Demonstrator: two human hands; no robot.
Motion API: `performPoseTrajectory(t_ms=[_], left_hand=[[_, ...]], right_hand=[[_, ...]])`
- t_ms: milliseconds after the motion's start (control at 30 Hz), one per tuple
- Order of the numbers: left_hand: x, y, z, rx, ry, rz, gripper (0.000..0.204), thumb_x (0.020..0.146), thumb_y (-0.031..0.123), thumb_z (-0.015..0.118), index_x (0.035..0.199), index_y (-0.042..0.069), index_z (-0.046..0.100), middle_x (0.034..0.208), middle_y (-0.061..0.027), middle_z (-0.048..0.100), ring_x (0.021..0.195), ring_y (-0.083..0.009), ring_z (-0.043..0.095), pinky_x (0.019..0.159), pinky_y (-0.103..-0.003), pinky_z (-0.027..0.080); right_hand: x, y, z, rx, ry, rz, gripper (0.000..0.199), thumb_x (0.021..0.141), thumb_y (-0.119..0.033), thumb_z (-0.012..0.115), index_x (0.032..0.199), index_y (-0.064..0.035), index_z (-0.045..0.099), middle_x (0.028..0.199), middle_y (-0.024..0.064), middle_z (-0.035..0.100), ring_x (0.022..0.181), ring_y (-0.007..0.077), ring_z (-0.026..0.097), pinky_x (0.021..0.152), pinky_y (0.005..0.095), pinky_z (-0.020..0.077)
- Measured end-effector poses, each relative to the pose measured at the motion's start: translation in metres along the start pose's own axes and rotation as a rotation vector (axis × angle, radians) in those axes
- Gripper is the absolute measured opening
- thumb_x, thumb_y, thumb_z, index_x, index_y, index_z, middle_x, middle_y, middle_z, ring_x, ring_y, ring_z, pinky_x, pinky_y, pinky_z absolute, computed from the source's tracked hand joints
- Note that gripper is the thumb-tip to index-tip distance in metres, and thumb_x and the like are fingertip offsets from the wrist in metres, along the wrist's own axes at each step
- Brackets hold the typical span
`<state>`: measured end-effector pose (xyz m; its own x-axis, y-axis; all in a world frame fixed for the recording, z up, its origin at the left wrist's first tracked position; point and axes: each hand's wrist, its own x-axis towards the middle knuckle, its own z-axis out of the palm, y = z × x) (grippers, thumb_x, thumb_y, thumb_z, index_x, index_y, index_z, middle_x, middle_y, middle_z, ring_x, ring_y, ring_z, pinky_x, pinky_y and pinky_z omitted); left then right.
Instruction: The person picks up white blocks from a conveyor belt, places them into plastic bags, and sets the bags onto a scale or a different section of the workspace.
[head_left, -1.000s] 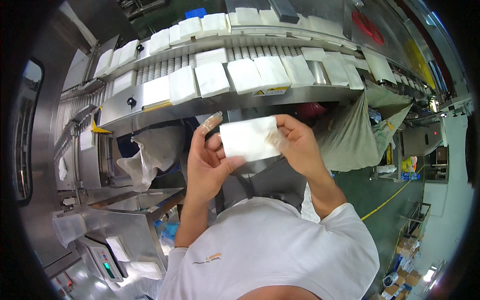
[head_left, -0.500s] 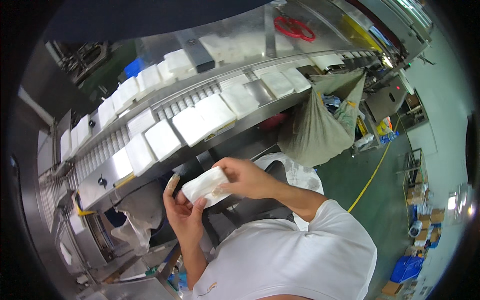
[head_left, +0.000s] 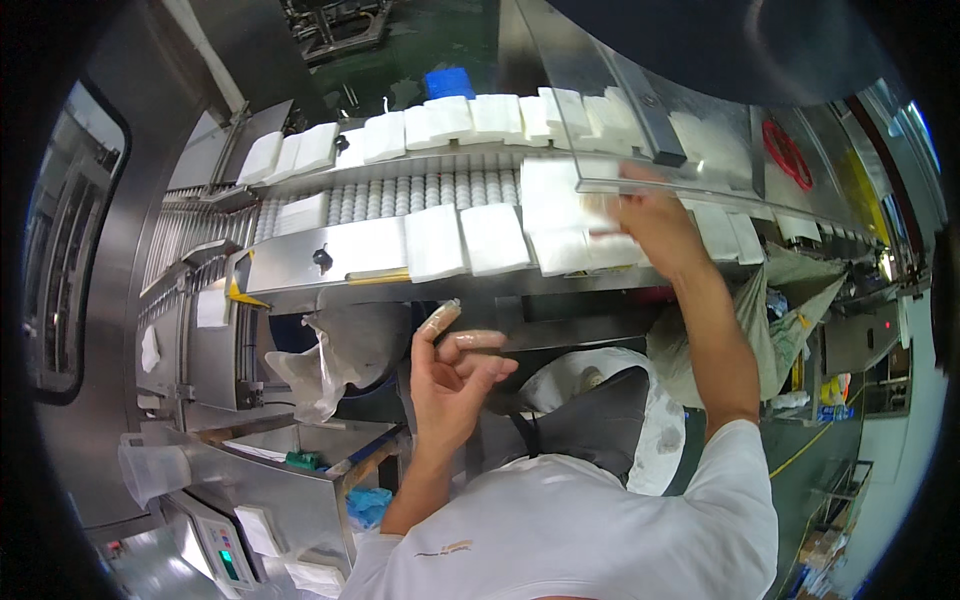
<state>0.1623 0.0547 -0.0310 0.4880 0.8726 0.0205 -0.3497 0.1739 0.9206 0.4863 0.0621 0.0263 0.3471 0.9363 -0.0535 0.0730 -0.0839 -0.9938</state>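
My left hand (head_left: 455,385) is raised in front of the conveyor, holding nothing, fingers loosely bent and apart. Translucent coverings sit on its index and middle fingertips. My right hand (head_left: 650,220) reaches over the conveyor rollers (head_left: 400,196), partly beneath the edge of a clear panel (head_left: 640,187). Its fingertips are smeared by motion at the right side of a white folded pad stack (head_left: 552,190); whether they grip it is unclear. Along the near metal ledge lie more white pad stacks (head_left: 435,243), and another row (head_left: 440,122) lines the far side.
Red-handled scissors (head_left: 786,155) lie at the far right. A cloth sack (head_left: 690,340) hangs below the ledge at right, a white bag (head_left: 310,365) at left. A metal cabinet (head_left: 285,495), a clear jug (head_left: 155,468) and a scale (head_left: 222,545) stand lower left.
The view has turned left. My right hand has moved from in front of my body out over the conveyor. My left hand has let go of the white pad stack that both hands held.
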Motion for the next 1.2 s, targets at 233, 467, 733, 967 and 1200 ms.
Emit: performPoseTrajectory(t_ms=[233, 467, 733, 967, 1200], left_hand=[[-0.014, -0.013, -0.013, -0.026, 0.056, -0.077, 0.064, 0.097, 0.002, 0.072, 0.151, 0.001, 0.038, 0.116, -0.0205, 0.069, 0.090, -0.0243, 0.076, 0.080, -0.035, 0.064], [-0.046, -0.056, -0.053, 0.059, 0.130, -0.299, 0.060, 0.098, 0.003, 0.069, 0.148, 0.001, 0.036, 0.111, -0.0154, 0.070, 0.090, -0.0188, 0.073, 0.079, -0.030, 0.061], [-0.095, -0.171, -0.118, 0.720, 0.159, -0.369, 0.059, 0.095, 0.016, 0.075, 0.141, 0.000, 0.043, 0.095, -0.0112, 0.074, 0.080, -0.0215, 0.073, 0.078, -0.034, 0.060], [-0.128, -0.213, -0.151, 0.488, 0.315, -0.221, 0.039, 0.101, 0.006, 0.064, 0.135, 0.000, 0.045, 0.096, -0.0109, 0.072, 0.082, -0.0145, 0.072, 0.076, -0.029, 0.059], [-0.119, -0.212, -0.152, 0.431, 0.336, -0.205, 0.033, 0.102, 0.006, 0.061, 0.132, -0.003, 0.050, 0.093, -0.0102, 0.074, 0.076, -0.0133, 0.072, 0.072, -0.027, 0.058]], right_hand=[[0.125, 0.034, -0.027, -0.538, -0.115, 0.359, 0.015, 0.092, -0.012, 0.071, 0.096, 0.0026, 0.073, 0.088, 0.0101, 0.071, 0.082, 0.0222, 0.071, 0.073, 0.0345, 0.0611], [0.114, 0.074, -0.088, -1.471, -0.017, -0.760, 0.027, 0.091, -0.025, 0.062, 0.092, -0.0002, 0.070, 0.088, 0.0186, 0.071, 0.090, 0.0383, 0.069, 0.085, 0.0443, 0.0550], [0.150, 0.039, 0.082, -0.549, -0.291, -0.245, 0.027, 0.095, -0.019, 0.063, 0.110, 0.0015, 0.071, 0.091, 0.0095, 0.073, 0.077, 0.0194, 0.069, 0.074, 0.0370, 0.0564], [0.197, 0.030, 0.213, -0.569, -0.482, -0.011, 0.030, 0.098, -0.022, 0.061, 0.112, 0.0043, 0.070, 0.093, 0.0092, 0.071, 0.081, 0.0164, 0.069, 0.069, 0.0330, 0.0589], [0.233, 0.025, 0.286, -0.602, -0.538, -0.004, 0.032, 0.092, -0.022, 0.061, 0.096, 0.0084, 0.071, 0.080, 0.0138, 0.072, 0.065, 0.0207, 0.068, 0.062, 0.0346, 0.0589]])
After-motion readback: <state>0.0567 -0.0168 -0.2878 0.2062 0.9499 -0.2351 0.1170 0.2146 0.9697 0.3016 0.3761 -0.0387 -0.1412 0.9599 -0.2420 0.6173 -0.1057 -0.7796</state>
